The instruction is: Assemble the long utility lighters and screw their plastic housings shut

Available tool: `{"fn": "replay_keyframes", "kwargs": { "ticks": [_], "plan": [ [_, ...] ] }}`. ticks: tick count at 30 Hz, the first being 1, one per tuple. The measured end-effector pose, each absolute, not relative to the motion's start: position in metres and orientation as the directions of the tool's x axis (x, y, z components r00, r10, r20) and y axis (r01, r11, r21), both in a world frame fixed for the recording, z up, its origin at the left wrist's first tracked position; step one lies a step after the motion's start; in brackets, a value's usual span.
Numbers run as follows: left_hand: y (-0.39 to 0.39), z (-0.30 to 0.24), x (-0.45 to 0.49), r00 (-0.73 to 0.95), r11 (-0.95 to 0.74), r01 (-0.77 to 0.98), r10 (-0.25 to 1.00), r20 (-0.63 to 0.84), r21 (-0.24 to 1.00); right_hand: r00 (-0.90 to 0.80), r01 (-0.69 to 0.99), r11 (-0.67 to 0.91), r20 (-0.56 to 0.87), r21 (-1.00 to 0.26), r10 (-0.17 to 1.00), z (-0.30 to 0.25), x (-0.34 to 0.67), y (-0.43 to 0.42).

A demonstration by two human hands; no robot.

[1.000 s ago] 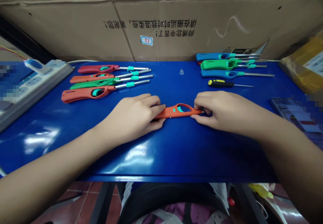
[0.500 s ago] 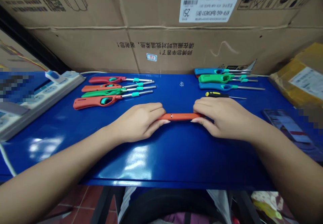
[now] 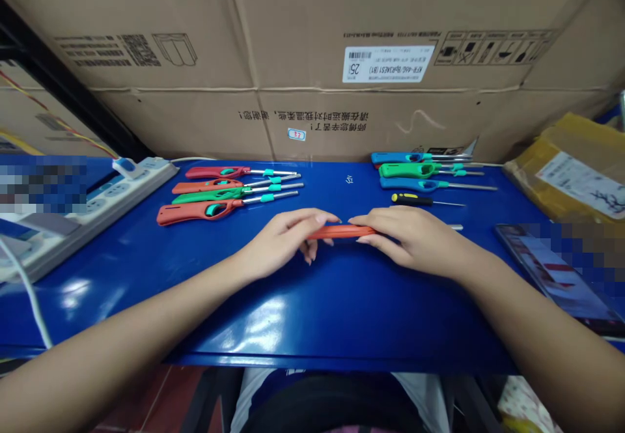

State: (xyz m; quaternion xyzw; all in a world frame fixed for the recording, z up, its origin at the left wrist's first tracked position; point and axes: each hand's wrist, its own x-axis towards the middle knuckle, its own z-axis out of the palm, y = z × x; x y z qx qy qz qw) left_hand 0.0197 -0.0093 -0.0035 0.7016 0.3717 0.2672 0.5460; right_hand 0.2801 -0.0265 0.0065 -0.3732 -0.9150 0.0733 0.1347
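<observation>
So we've got a huge cardboard box (image 3: 303, 62) standing along the back of our blue table (image 3: 219, 316). Our left hand (image 3: 280, 241) has one end of an orange lighter (image 3: 342, 232), thumb on it and fingers curling below, while our right hand (image 3: 417, 237) grips the other end. We're holding it edge-on, pretty much mid-table. The little black-and-yellow screwdriver (image 3: 413, 200) lies just beyond our right hand.
</observation>
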Motion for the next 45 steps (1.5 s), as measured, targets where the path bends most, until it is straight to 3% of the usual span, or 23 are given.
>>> {"fn": "replay_keyframes", "kwargs": {
  "ticks": [3,5,9,16,22,25,28,33,39,42,45],
  "plan": [
    [-0.012,-0.004,0.015,0.646,-0.605,0.316,0.701,0.302,0.731,-0.676,0.66,0.701,0.193,-0.27,0.711,0.007,0.28,-0.027],
    [-0.012,-0.007,0.013,0.699,-0.748,0.287,0.591,0.403,0.599,-0.682,0.651,0.701,0.181,-0.292,0.709,0.008,0.277,-0.028],
    [-0.013,-0.014,0.011,0.753,-0.825,0.248,0.494,0.435,0.508,-0.715,0.618,0.709,0.132,-0.34,0.687,0.004,0.268,-0.032],
    [-0.014,-0.016,0.013,0.737,-0.864,0.238,0.458,0.497,0.444,-0.691,0.628,0.698,0.167,-0.344,0.703,-0.002,0.265,-0.033],
    [-0.007,-0.016,0.015,0.617,-0.697,0.311,0.665,0.421,0.646,-0.634,0.731,0.642,0.12,-0.229,0.764,0.006,0.275,-0.028],
    [-0.001,-0.017,0.014,0.53,-0.465,0.303,0.808,0.258,0.832,-0.602,0.775,0.604,0.072,-0.187,0.795,0.005,0.281,-0.025],
    [0.001,-0.014,0.013,0.506,-0.26,0.256,0.856,0.1,0.931,-0.592,0.78,0.591,0.064,-0.203,0.803,0.004,0.283,-0.023],
    [0.002,-0.002,0.01,0.526,-0.161,0.241,0.85,0.011,0.957,-0.63,0.714,0.61,0.064,-0.344,0.774,0.005,0.282,-0.022],
    [0.014,-0.009,0.01,0.528,0.181,0.055,0.829,-0.182,0.982,-0.559,0.806,0.543,0.0,-0.235,0.829,0.006,0.285,-0.019],
    [0.019,-0.017,0.007,0.488,0.183,0.045,0.854,-0.181,0.982,-0.537,0.826,0.517,-0.034,-0.225,0.843,0.004,0.288,-0.016],
    [0.018,-0.021,0.004,0.5,0.047,0.085,0.862,-0.083,0.995,-0.507,0.845,0.485,-0.046,-0.225,0.861,0.003,0.291,-0.014]
  ]
}}
